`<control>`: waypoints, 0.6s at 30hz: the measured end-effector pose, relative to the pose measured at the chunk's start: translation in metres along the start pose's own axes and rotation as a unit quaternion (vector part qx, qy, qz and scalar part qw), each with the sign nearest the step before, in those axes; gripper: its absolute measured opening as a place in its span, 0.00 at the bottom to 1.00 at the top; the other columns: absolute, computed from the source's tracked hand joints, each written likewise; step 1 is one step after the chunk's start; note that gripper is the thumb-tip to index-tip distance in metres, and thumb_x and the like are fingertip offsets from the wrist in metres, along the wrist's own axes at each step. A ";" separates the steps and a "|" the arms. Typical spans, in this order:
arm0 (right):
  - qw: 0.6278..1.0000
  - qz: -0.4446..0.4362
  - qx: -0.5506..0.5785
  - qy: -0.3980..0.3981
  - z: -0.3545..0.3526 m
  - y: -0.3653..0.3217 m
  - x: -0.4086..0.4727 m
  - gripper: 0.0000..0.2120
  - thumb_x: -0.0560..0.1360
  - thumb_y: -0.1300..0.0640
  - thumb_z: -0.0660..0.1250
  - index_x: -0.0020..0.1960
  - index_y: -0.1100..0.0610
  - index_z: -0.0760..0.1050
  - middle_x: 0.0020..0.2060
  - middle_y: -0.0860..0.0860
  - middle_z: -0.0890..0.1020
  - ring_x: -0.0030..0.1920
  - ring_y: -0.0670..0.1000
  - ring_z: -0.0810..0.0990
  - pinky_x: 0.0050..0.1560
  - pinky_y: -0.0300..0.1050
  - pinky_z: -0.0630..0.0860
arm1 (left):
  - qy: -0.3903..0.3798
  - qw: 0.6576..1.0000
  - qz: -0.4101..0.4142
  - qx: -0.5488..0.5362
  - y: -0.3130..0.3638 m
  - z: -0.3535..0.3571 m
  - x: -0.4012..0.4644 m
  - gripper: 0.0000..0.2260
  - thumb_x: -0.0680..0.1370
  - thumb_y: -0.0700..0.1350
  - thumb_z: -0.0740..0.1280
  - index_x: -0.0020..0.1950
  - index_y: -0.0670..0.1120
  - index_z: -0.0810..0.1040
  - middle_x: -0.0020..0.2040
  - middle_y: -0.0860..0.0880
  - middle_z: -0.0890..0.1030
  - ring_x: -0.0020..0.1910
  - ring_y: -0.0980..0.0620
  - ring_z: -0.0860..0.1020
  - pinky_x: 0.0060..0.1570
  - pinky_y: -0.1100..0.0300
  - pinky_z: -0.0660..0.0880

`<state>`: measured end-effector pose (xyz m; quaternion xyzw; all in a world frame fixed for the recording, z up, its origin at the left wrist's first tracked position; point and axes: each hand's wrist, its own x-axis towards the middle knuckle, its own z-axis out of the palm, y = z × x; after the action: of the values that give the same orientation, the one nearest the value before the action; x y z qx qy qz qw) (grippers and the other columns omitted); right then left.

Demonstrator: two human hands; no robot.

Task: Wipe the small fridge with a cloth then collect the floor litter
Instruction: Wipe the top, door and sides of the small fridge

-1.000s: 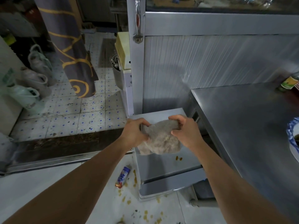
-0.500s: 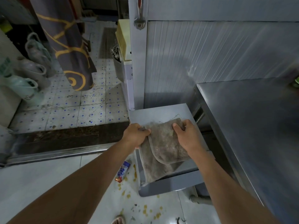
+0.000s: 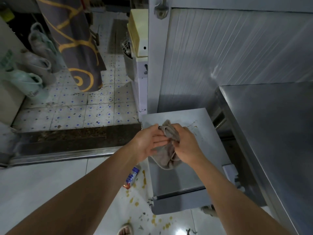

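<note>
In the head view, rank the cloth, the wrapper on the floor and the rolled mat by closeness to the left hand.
From the left hand:
1. Cloth, against its fingers, over the small fridge top.
2. Wrapper, on the white floor just below the wrist, beside the fridge.
3. Rolled mat, standing far back on the left.

At frame centre, both hands [image 3: 169, 145] hold a cloth [image 3: 166, 156] over the small fridge [image 3: 183, 177]; a wrapper [image 3: 131, 178] lies on the floor just left, a steel counter [image 3: 271, 133] at right.
</note>
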<state>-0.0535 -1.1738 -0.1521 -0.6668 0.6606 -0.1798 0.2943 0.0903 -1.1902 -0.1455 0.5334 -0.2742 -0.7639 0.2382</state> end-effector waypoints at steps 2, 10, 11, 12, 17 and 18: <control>0.998 -0.004 -0.008 0.062 -0.001 -0.003 0.015 0.16 0.75 0.67 0.59 0.60 0.56 0.74 0.51 0.56 0.77 0.51 0.56 0.76 0.50 0.43 0.72 | 0.064 0.993 0.058 0.075 0.006 -0.010 0.005 0.10 0.79 0.47 0.60 0.48 0.46 0.79 0.48 0.49 0.84 0.50 0.51 0.80 0.47 0.59 0.73; 0.984 -0.054 -0.162 0.042 0.059 0.011 0.067 0.29 0.74 0.58 0.63 0.73 0.54 0.59 0.67 0.55 0.68 0.65 0.56 0.66 0.56 0.49 0.70 | 0.238 0.925 0.115 0.275 -0.003 -0.067 0.054 0.17 0.73 0.39 0.67 0.61 0.46 0.71 0.52 0.48 0.77 0.54 0.44 0.77 0.57 0.49 0.75; 0.979 -0.069 -0.192 -0.007 0.073 0.018 0.064 0.31 0.75 0.55 0.63 0.75 0.53 0.55 0.72 0.55 0.62 0.69 0.57 0.61 0.65 0.50 0.66 | 0.236 0.919 0.113 0.294 -0.006 -0.069 0.058 0.18 0.73 0.40 0.67 0.63 0.46 0.70 0.53 0.48 0.77 0.54 0.44 0.77 0.57 0.49 0.75; 0.972 -0.081 -0.216 -0.044 0.086 0.025 0.061 0.32 0.77 0.52 0.61 0.76 0.52 0.50 0.75 0.53 0.56 0.73 0.56 0.55 0.71 0.51 0.59 | 0.233 0.916 0.112 0.307 -0.009 -0.070 0.062 0.19 0.74 0.40 0.66 0.64 0.47 0.69 0.55 0.47 0.77 0.55 0.44 0.77 0.57 0.49 0.75; 0.956 -0.118 -0.259 -0.066 0.116 0.048 0.076 0.28 0.80 0.52 0.54 0.77 0.44 0.45 0.77 0.45 0.44 0.76 0.52 0.40 0.75 0.55 0.43 | 0.234 0.903 0.135 0.333 -0.016 -0.076 0.083 0.24 0.74 0.35 0.64 0.69 0.43 0.64 0.60 0.43 0.76 0.57 0.42 0.77 0.56 0.51 0.75; 0.956 -0.128 -0.257 -0.060 0.118 0.048 0.085 0.28 0.81 0.54 0.54 0.76 0.44 0.47 0.77 0.45 0.45 0.76 0.52 0.40 0.75 0.55 0.44 | 0.230 0.898 0.143 0.348 -0.017 -0.077 0.088 0.24 0.74 0.34 0.64 0.69 0.41 0.63 0.61 0.42 0.75 0.57 0.42 0.77 0.57 0.52 0.74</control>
<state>-0.0116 -1.2376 -0.2849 -0.8084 0.5749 0.0007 0.1268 0.1340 -1.2485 -0.2388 0.6982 -0.5331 -0.4337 0.2005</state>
